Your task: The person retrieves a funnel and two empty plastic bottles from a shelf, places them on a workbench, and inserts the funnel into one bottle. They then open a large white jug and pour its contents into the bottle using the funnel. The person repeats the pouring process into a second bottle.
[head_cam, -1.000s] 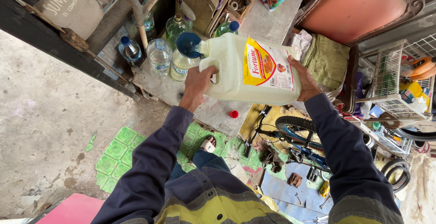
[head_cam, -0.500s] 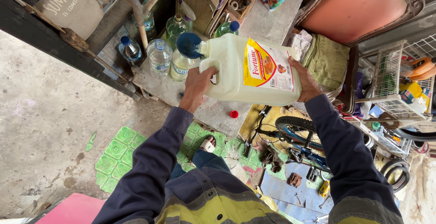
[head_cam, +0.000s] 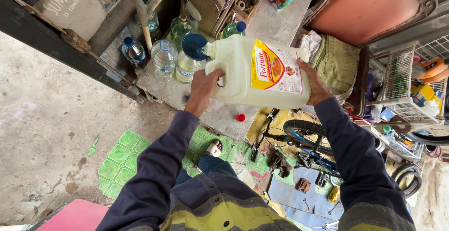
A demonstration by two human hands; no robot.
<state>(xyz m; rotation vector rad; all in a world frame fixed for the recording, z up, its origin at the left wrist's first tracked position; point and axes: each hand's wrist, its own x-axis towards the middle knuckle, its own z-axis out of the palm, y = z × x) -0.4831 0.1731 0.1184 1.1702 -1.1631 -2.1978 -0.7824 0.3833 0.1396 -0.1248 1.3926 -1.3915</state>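
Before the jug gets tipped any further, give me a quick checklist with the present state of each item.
1. Left hand grips the handle of the jug: ok.
2. Right hand supports the jug's base: ok.
3. Spout sits over the blue funnel: ok.
4. Funnel seated in the clear bottle: ok, as far as visible.
5. Fill level in that bottle: cannot tell.
6. Red cap lies on the bench, off the jug: ok.

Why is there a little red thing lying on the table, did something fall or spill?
The small red cap lies loose on the grey tabletop, under the big jug that the left hand and right hand tip into a blue funnel. It may be the jug's cap. No spill shows.
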